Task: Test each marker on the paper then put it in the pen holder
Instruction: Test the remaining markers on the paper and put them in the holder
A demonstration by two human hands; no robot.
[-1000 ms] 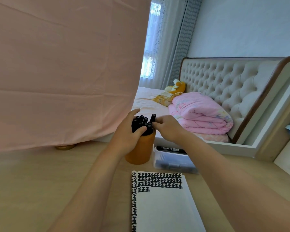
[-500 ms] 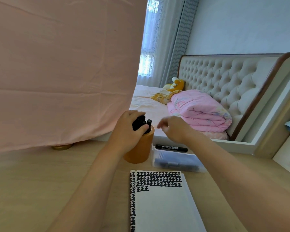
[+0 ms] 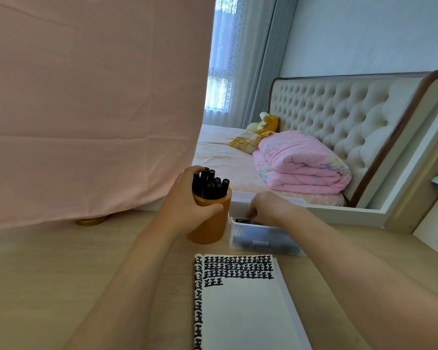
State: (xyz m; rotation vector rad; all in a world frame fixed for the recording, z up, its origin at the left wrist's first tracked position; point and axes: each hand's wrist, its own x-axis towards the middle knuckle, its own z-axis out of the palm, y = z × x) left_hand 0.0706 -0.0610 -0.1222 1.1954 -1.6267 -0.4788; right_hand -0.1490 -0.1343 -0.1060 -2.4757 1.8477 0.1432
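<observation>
Beside one box (image 3: 263, 247), one pen holder (image 3: 210, 229) tight in left grip (image 3: 185, 205); right grip (image 3: 265, 205) unclear.

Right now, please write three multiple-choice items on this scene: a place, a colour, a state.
1. On which side of the pen holder stands the clear box? A left B right C behind
2. Which colour has the pen holder? A orange B green C white
3. What does the left hand do? A lies flat B grips the pen holder C writes
Answers: B, the box stands at the holder's right; A, its wall is orange; B, the fingers curl round it.
</observation>
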